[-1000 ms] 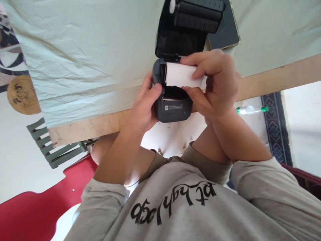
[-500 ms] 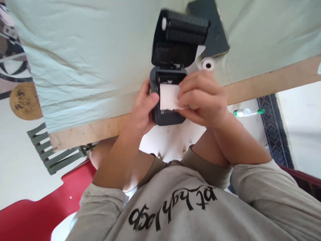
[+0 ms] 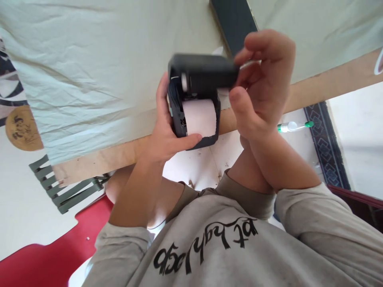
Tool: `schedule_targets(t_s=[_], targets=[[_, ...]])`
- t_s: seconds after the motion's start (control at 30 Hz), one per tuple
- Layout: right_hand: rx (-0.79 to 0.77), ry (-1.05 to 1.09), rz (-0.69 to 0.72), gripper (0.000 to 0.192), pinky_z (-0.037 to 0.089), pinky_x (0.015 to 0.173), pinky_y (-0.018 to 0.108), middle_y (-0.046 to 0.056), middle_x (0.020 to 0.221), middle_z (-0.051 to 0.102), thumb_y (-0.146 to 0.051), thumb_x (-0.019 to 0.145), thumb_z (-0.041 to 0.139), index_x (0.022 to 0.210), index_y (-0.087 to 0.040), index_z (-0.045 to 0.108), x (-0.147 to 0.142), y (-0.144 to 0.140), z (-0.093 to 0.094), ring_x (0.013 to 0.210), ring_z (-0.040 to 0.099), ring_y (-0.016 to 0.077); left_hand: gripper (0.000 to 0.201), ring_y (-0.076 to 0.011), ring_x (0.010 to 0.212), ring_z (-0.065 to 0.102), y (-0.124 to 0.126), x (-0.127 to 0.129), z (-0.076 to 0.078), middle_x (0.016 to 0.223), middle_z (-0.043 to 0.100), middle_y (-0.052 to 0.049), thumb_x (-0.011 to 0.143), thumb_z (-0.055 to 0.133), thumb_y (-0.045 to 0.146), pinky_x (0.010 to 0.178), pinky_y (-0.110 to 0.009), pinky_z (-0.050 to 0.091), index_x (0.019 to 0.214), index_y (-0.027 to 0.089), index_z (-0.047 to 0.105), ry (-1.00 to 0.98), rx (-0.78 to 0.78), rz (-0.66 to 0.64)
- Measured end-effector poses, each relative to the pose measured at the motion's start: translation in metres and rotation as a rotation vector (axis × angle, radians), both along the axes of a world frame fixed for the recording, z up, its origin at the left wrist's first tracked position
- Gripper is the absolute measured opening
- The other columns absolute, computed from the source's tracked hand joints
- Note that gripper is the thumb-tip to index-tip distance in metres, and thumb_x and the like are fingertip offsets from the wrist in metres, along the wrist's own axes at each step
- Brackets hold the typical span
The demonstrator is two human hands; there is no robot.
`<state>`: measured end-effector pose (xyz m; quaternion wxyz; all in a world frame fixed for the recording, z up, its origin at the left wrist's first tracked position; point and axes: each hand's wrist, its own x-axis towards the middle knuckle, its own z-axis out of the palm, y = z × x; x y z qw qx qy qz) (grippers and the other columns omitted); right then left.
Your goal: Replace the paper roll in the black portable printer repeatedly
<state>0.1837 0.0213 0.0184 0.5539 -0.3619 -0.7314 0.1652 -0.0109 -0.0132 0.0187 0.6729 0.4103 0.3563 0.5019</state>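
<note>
My left hand (image 3: 167, 137) grips a dark portable receipt printer (image 3: 179, 119) by its left side, over the table's front edge. Its thumb lies across the loose end of the white paper roll (image 3: 201, 115), which sits inside the printer. Above the paper, the printer's black lid (image 3: 206, 65), with its roller, is partly swung down and blurred. My right hand (image 3: 263, 79) is at the lid's right edge, fingertips against it. Its thumb is apart from the fingers, and I see nothing held in the palm.
A dark flat box (image 3: 235, 24) lies behind on the table's pale cloth (image 3: 89, 79). The wooden table edge (image 3: 119, 153) runs in front. On the floor are a clear bottle with green ends (image 3: 295, 126) and, at left, a green slatted stool (image 3: 50, 179) beside a red chair (image 3: 60, 247).
My right hand has let go of the paper and moved up to the lid, which has tilted down from standing open. My left thumb has moved onto the paper.
</note>
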Motion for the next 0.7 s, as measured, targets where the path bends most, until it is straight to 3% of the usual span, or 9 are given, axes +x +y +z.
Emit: schedule_targets(t_s=[0.13, 0.27, 0.33, 0.47, 0.57, 0.7], targets=[[0.135, -0.194, 0.015, 0.020, 0.055, 0.071, 0.034, 0.006, 0.096, 0.056, -0.040, 0.095, 0.054, 0.110, -0.030, 0.062, 0.000, -0.001, -0.001, 0.091, 0.058, 0.0204, 0.122, -0.0334, 0.146, 0.043, 0.001, -0.002, 0.001, 0.153, 0.050, -0.001, 0.046, 0.092, 0.002, 0.116, -0.043, 0.046, 0.149, 0.038, 0.037, 0.035, -0.062, -0.028], [0.003, -0.253, 0.040, 0.025, 0.059, 0.078, 0.038, 0.009, 0.115, 0.056, -0.042, 0.095, 0.054, 0.115, -0.027, 0.060, 0.000, -0.010, 0.002, 0.104, 0.061, 0.0239, 0.109, -0.0326, 0.146, 0.044, 0.004, -0.003, -0.017, 0.150, 0.051, 0.001, 0.052, 0.095, 0.029, 0.118, -0.046, 0.043, 0.146, 0.044, 0.041, 0.076, 0.151, -0.056], [-0.108, -0.266, 0.096, 0.038, 0.059, 0.090, 0.043, 0.011, 0.131, 0.054, -0.048, 0.093, 0.057, 0.125, -0.027, 0.055, -0.001, -0.014, 0.003, 0.119, 0.058, 0.0282, 0.084, -0.0302, 0.139, 0.052, 0.003, -0.003, -0.027, 0.142, 0.057, 0.001, 0.066, 0.088, 0.043, 0.115, -0.046, 0.045, 0.141, 0.043, 0.048, -0.006, 0.205, -0.011], [-0.223, -0.309, 0.195, 0.055, 0.046, 0.114, 0.055, 0.011, 0.143, 0.051, -0.057, 0.091, 0.055, 0.136, -0.027, 0.045, -0.005, -0.017, -0.001, 0.145, 0.040, 0.0324, 0.049, -0.0269, 0.108, 0.068, 0.000, -0.002, -0.035, 0.115, 0.069, -0.006, 0.077, 0.081, 0.042, 0.089, -0.038, 0.057, 0.121, 0.026, 0.066, 0.014, 0.171, 0.054], [-0.287, -0.286, 0.229, 0.052, 0.041, 0.119, 0.057, 0.009, 0.142, 0.052, -0.057, 0.094, 0.051, 0.136, -0.027, 0.046, -0.008, -0.017, -0.004, 0.149, 0.035, 0.0306, 0.043, -0.0204, 0.092, 0.070, -0.001, -0.003, -0.034, 0.105, 0.069, -0.004, 0.081, 0.078, 0.037, 0.073, -0.031, 0.056, 0.121, 0.026, 0.066, -0.001, 0.147, 0.047], [-0.310, -0.231, 0.225, 0.045, 0.040, 0.121, 0.053, 0.009, 0.141, 0.054, -0.052, 0.095, 0.051, 0.132, -0.028, 0.049, -0.011, -0.018, -0.004, 0.148, 0.037, 0.0283, 0.047, -0.0201, 0.091, 0.070, 0.001, -0.003, -0.032, 0.102, 0.069, -0.003, 0.080, 0.078, 0.040, 0.072, -0.030, 0.056, 0.123, 0.027, 0.063, 0.002, 0.132, 0.032]])
